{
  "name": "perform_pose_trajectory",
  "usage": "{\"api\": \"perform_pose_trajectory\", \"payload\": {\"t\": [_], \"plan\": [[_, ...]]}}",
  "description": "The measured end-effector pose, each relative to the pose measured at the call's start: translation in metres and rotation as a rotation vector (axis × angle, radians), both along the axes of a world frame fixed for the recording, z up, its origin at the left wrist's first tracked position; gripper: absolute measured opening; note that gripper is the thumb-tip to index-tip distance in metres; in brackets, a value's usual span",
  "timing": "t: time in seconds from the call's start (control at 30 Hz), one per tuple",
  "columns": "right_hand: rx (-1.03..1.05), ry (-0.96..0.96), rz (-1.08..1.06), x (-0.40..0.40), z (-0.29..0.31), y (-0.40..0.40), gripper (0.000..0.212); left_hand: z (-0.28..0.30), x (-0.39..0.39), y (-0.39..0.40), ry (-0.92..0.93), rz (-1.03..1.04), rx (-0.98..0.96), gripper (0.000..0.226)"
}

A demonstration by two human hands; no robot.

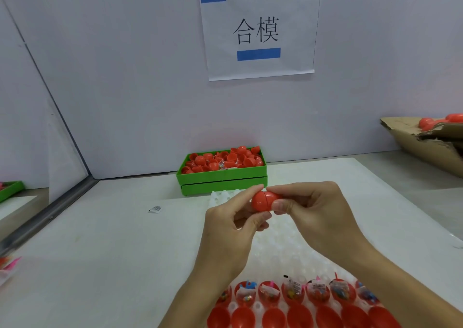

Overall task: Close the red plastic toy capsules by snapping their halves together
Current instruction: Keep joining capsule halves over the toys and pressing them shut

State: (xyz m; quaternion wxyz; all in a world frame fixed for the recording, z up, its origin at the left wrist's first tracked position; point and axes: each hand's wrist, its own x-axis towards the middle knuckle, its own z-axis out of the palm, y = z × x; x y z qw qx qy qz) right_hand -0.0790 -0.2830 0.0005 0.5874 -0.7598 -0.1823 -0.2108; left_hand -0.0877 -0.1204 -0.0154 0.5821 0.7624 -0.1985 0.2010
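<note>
A red capsule (264, 200) is held between both hands above the table, its two halves meeting at a visible seam. My left hand (233, 223) pinches its left half with thumb and fingers. My right hand (309, 208) grips the right half, thumb in front. Below, a white dimpled tray (280, 247) holds a row of open red halves with small toys (293, 291) inside, and a nearer row of empty red halves (273, 319). A green bin (223, 177) at the back is heaped with loose red halves (225, 161).
A cardboard box (426, 142) with closed red capsules (431, 122) sits at the far right. A small white packet (155, 208) lies on the table left of the tray. A paper sign (259, 31) hangs on the back wall. Another green bin (10, 190) shows at the left edge.
</note>
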Motion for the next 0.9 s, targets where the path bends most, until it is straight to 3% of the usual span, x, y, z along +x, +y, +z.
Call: {"api": "perform_pose_trajectory", "payload": {"t": [0.17,0.4,0.67,0.9], "plan": [[0.106,0.057,0.071,-0.0011,0.0018,0.0003,0.025,0.001,0.001,0.0027,-0.151,0.104,0.198,0.045],[0.096,0.06,0.101,-0.0032,0.0031,0.0017,0.024,0.0021,-0.0004,0.0024,-0.277,0.116,0.309,0.037],[0.06,0.034,0.107,-0.0031,0.0017,0.0036,0.046,0.0037,-0.0036,-0.0008,-0.325,0.142,0.368,0.03],[-0.025,0.015,0.045,-0.0011,-0.0017,0.0034,0.043,0.0036,-0.0061,-0.0032,-0.321,0.185,0.481,0.027]]}}
